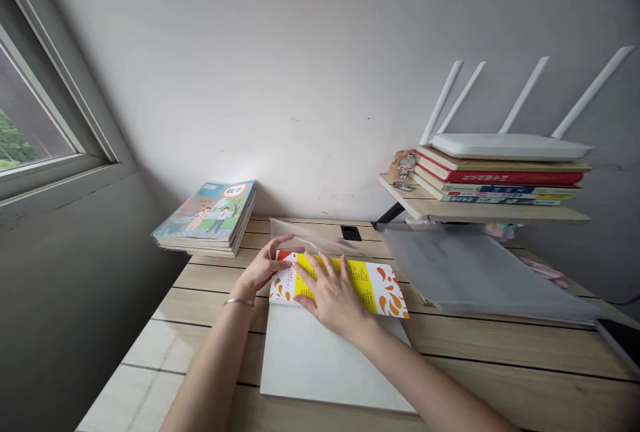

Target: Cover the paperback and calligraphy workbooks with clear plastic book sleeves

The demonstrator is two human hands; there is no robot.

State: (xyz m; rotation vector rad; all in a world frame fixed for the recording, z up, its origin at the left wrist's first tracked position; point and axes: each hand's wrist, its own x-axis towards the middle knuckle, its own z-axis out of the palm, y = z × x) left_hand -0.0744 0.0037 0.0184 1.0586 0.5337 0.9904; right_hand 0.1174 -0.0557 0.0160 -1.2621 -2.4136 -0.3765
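1. Clear plastic film (325, 235): lies just beyond the far edge of the booklet (325, 365); pocket or loose sheet, impossible to say.
2. Translucent plastic sheets (475, 272): lie in a layered pile at right, partly beneath the shelf (500, 212).
3. Shelf load: stacked books (510, 179), white router (510, 146) on top with four raised antennae, small trinket (406, 163) at left end.
4. Bench (475, 379): pale wood-grain boards, dark seams; black square fitting (351, 233) near the wall (300, 85). At left, pile of books (205, 215), illustrated cover upward. At right edge, dark object (623, 342), cut off by the view.
5. Room: grey-white wall behind; window (95, 145) at left, greenery outside.
6. Booklet: lies flat at mid-bench, between book pile and plastic sheets. Printed panel (367, 279), yellow, white and orange, across the far end; long axis runs left to right, right end slightly nearer. Pale part extends toward the near side.
7. Left hand (260, 271): at panel's left end; thumb and forefinger narrowly spaced, pinch or mere touch impossible to say. Metal bracelet (239, 302) at wrist.
8. Right hand (337, 299): palm down on panel, fingers spread wide.
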